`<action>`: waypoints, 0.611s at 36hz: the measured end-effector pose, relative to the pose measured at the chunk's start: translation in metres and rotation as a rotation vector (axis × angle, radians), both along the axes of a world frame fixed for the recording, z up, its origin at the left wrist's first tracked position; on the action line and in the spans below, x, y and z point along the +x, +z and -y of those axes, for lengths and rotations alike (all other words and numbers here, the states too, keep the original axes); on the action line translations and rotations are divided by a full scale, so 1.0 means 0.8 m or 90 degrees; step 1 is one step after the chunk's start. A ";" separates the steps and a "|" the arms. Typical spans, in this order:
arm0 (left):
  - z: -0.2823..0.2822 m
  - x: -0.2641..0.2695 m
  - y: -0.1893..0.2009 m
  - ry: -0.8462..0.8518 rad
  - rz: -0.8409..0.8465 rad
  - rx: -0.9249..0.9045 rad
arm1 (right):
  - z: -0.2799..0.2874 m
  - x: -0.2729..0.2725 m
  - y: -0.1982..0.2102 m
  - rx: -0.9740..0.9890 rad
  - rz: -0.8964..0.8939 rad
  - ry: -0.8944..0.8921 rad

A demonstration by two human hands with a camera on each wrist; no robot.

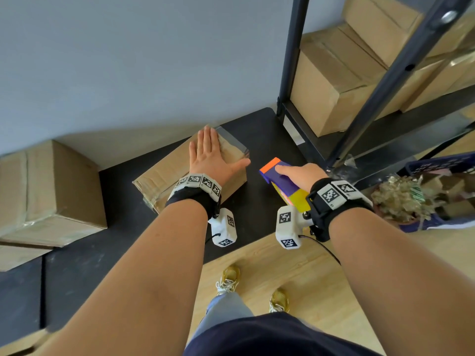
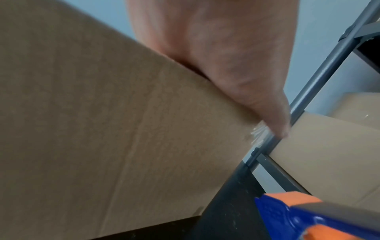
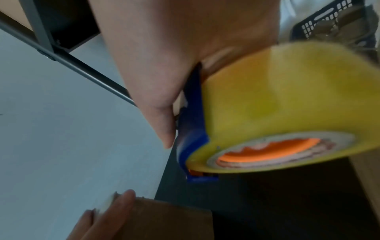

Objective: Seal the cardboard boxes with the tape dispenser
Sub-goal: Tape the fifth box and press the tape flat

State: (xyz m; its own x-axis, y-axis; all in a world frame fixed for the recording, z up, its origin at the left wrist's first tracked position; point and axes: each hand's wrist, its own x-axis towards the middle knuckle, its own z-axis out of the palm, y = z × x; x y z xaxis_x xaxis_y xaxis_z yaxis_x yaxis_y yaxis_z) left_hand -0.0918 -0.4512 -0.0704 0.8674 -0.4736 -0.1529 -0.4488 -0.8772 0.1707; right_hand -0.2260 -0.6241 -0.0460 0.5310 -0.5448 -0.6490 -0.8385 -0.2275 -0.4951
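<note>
A brown cardboard box lies on the black table, with clear tape over its far corner. My left hand lies flat on its top, fingers straight and thumb spread; the left wrist view shows the palm on the box. Just right of the box, my right hand grips the blue and orange tape dispenser, thumb along its top. The right wrist view shows its yellow tape roll under my palm above the table, apart from the box.
A larger cardboard box stands at the table's left. A dark metal shelf frame with stacked boxes rises at the right. A dark basket of crumpled scraps sits on the wooden floor. A grey wall is behind the table.
</note>
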 end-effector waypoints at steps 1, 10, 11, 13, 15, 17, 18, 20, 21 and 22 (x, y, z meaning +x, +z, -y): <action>0.000 0.000 -0.001 -0.001 0.003 -0.001 | -0.003 0.001 -0.001 0.006 0.001 0.006; 0.002 0.001 -0.006 -0.001 0.025 -0.009 | -0.028 0.001 -0.036 -0.117 0.002 0.087; 0.003 0.001 -0.005 -0.001 0.025 -0.012 | -0.030 0.001 -0.043 -0.116 -0.006 0.088; 0.003 -0.001 -0.005 0.001 0.030 -0.021 | -0.033 0.002 -0.054 -0.116 -0.020 0.085; 0.003 -0.002 -0.004 0.003 0.033 -0.030 | -0.036 0.005 -0.064 -0.131 -0.033 0.082; 0.003 -0.003 -0.004 0.005 0.039 -0.036 | -0.038 0.010 -0.072 -0.142 -0.040 0.084; 0.003 -0.004 -0.003 0.004 0.044 -0.042 | -0.040 0.013 -0.075 -0.143 -0.047 0.088; 0.002 -0.007 -0.004 -0.005 0.056 -0.074 | -0.042 0.017 -0.082 -0.136 -0.064 0.093; 0.001 -0.009 -0.004 -0.009 0.063 -0.097 | -0.044 0.018 -0.083 -0.131 -0.075 0.095; 0.001 -0.011 -0.004 -0.007 0.070 -0.122 | -0.045 0.019 -0.085 -0.127 -0.087 0.102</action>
